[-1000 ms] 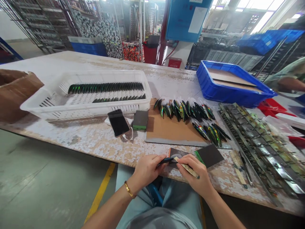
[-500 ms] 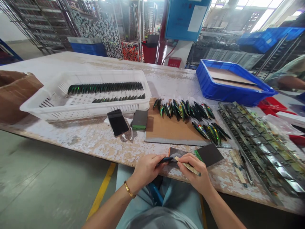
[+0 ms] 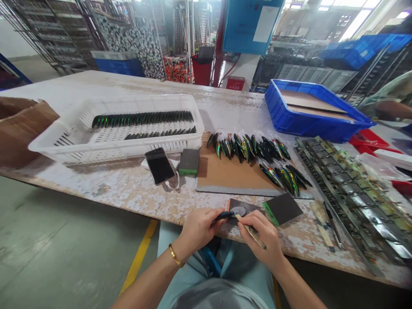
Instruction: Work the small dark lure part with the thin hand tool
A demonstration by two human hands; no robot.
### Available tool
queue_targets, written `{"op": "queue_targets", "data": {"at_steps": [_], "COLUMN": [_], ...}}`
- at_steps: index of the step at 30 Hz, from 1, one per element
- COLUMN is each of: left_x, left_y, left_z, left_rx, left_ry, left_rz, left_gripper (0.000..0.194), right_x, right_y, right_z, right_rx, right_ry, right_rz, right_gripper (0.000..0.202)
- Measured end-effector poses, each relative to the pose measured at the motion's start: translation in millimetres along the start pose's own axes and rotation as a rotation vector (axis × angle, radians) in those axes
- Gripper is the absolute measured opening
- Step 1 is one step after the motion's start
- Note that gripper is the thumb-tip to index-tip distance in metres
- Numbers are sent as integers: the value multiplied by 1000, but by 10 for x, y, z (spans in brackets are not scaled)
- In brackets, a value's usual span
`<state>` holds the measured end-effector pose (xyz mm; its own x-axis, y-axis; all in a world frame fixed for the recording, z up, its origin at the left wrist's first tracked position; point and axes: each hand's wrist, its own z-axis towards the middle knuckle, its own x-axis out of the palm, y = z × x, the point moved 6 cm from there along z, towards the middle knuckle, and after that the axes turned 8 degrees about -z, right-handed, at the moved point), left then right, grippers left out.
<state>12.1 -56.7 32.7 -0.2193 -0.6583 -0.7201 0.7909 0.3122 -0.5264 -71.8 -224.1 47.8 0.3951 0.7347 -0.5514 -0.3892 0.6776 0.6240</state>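
Near the table's front edge my left hand (image 3: 202,225) pinches a dark fishing lure (image 3: 224,216), its tip pointing right. A clear, rounded lip-like piece (image 3: 238,211) shows at that tip. My right hand (image 3: 262,236) is closed on a thin, pale flat stick (image 3: 251,231), whose upper end is close to the lure's tip; whether they touch I cannot tell. Behind the hands lies a dark block with an orange edge (image 3: 231,203), partly covered. Right of it rests a dark block with a green edge (image 3: 285,209). Many shiny lures (image 3: 244,148) lie on a brown board (image 3: 225,176).
A white basket (image 3: 135,148) with rows of lures stands at the left, behind a phone (image 3: 160,165) and another dark block (image 3: 189,161). To the right are metal racks (image 3: 350,189), pale sticks (image 3: 322,223) and a blue crate (image 3: 299,124). A person's arm (image 3: 392,109) shows far right.
My right hand has shifted slightly left and down, and the stick is tilted more steeply. More of the clear piece shows. My left hand and the lure stay nearly still.
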Motion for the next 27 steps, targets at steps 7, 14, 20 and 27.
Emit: {"op": "queue_targets", "data": {"at_steps": [7, 14, 20, 27], "left_x": [35, 48, 62, 72], "left_y": [36, 42, 62, 72], "left_z": [-23, -45, -45, -48], "left_rx": [-27, -36, -48, -38], "left_ry": [19, 30, 20, 19], "left_rz": [-15, -21, -39, -21], "left_gripper": [22, 24, 25, 25], "right_x": [0, 31, 5, 4], "right_y": [-1, 58, 31, 37], "right_z": [-28, -30, -54, -36], "right_rx": [16, -35, 6, -7], "right_ry": [-6, 17, -25, 12], "right_rz": [24, -44, -34, 8], "right_gripper": [17, 20, 17, 18]}}
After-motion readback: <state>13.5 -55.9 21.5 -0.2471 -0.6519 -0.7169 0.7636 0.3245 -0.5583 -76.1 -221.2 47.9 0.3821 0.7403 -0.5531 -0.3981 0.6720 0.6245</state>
